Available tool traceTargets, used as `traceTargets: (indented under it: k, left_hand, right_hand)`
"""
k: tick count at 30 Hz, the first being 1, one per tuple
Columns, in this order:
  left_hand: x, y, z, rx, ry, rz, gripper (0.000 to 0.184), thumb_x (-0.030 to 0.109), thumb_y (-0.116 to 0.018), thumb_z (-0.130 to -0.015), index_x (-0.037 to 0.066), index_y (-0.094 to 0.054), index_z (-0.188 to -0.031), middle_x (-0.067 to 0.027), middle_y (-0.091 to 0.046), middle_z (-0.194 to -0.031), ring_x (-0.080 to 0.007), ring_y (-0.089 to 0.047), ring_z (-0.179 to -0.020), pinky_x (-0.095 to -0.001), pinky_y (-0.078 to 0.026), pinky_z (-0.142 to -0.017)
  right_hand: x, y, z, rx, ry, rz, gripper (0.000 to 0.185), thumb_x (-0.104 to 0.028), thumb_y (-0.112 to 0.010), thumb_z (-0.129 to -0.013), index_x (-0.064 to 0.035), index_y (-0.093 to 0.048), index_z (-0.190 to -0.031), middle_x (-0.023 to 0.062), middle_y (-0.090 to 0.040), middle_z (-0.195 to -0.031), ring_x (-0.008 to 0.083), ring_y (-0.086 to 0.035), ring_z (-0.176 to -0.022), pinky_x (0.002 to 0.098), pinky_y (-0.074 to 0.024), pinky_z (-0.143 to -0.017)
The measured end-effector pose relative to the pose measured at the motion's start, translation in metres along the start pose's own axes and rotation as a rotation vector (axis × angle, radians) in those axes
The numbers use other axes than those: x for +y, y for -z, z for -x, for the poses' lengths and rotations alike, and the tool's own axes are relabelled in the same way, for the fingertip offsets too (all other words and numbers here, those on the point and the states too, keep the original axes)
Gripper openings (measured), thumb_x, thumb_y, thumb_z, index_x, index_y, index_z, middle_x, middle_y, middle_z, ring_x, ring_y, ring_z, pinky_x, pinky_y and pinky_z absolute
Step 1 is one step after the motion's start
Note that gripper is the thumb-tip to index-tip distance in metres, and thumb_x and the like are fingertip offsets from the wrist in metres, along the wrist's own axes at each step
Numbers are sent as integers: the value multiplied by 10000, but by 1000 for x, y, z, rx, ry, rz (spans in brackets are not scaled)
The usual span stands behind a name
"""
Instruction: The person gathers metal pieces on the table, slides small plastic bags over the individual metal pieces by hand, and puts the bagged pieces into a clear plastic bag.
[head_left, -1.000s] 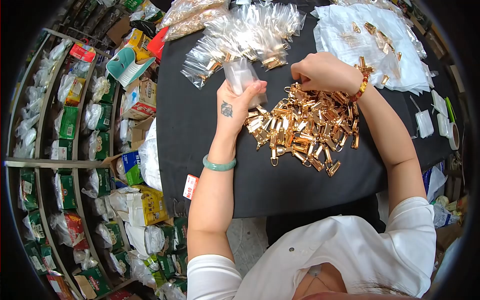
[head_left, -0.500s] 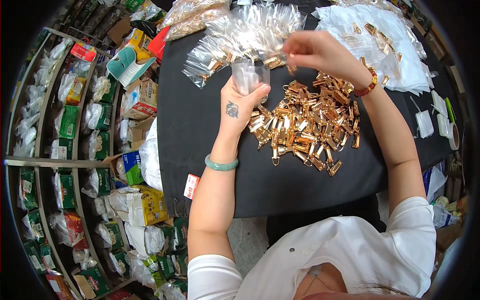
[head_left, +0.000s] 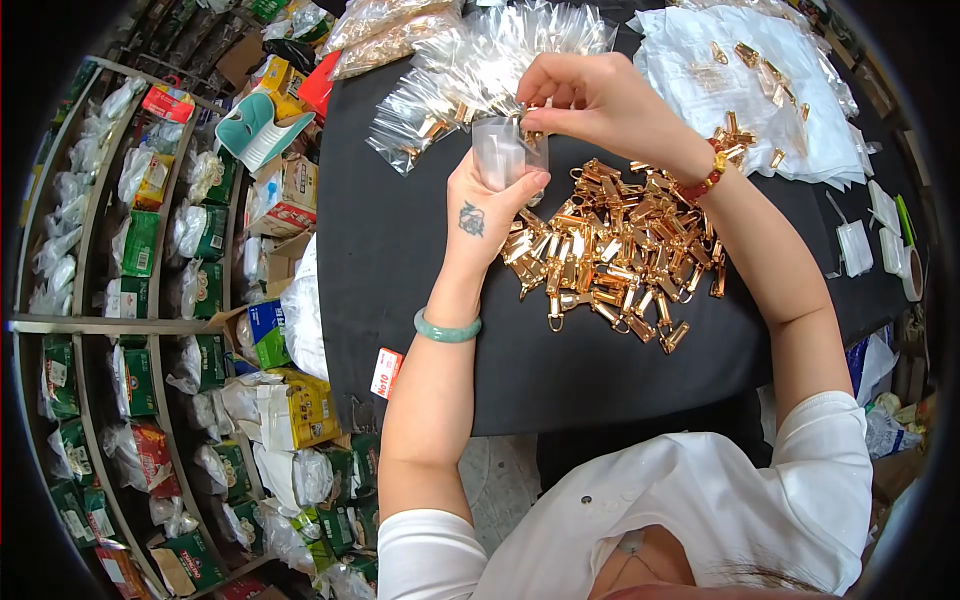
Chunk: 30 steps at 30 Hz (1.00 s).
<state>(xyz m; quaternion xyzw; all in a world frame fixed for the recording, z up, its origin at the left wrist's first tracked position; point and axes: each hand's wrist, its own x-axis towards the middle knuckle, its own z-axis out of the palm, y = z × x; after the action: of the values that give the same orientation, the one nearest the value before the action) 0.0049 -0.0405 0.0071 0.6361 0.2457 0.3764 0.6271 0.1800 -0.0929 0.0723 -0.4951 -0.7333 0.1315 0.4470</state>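
Observation:
My left hand (head_left: 482,212) is closed around a small clear plastic bag (head_left: 497,155), its thumb pressed across the front and the mouth of the bag facing up. It may be a stack of bags; I cannot tell. Right at the mouth, my right hand (head_left: 600,100) pinches a gold-coloured metal clasp (head_left: 530,135), partly hidden by the fingers and the film. Below the right forearm lies a loose pile of the same gold clasps (head_left: 620,250) on the black tabletop (head_left: 440,390).
Behind the hands spreads a heap of filled clear bags (head_left: 500,65). White plastic sheets (head_left: 690,80) with scattered clasps lie at the back right. A tape roll (head_left: 911,273) sits on the right edge. Shelves (head_left: 110,326) of boxes stand on the left.
My right hand has moved left and slightly down with the clasp, from beside the bag to its mouth. The left hand has barely moved.

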Motion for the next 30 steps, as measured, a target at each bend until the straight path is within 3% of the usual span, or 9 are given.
traceTargets:
  k: [9,26,30]
  left_hand:
    - [-4,1,-2,-41,20,73,277,-3,-698,-743,12,-561,-983,-12,-614,-848,-55,-563,-750,-195,-461,-665]
    - [-15,12,-7,1,14,88,322,75,-691,-770,-1,-527,-1037,-51,-613,-912,-100,-579,-801,-240,-469,-736]
    - [-14,13,-9,38,24,123,341,55,-675,-774,-6,-501,-1060,-67,-603,-929,-120,-587,-815,-261,-478,-760]
  right_hand:
    - [13,-12,4,-159,64,-13,161,-48,-659,-771,5,-597,-910,91,-655,-735,163,-641,-659,247,-503,-614]
    - [14,-11,-12,-241,35,52,85,-47,-649,-775,7,-588,-798,98,-632,-689,154,-614,-606,258,-470,-559]
    - [12,-6,-23,-234,143,188,83,-47,-651,-769,-4,-582,-784,92,-613,-667,151,-596,-579,268,-457,-542]
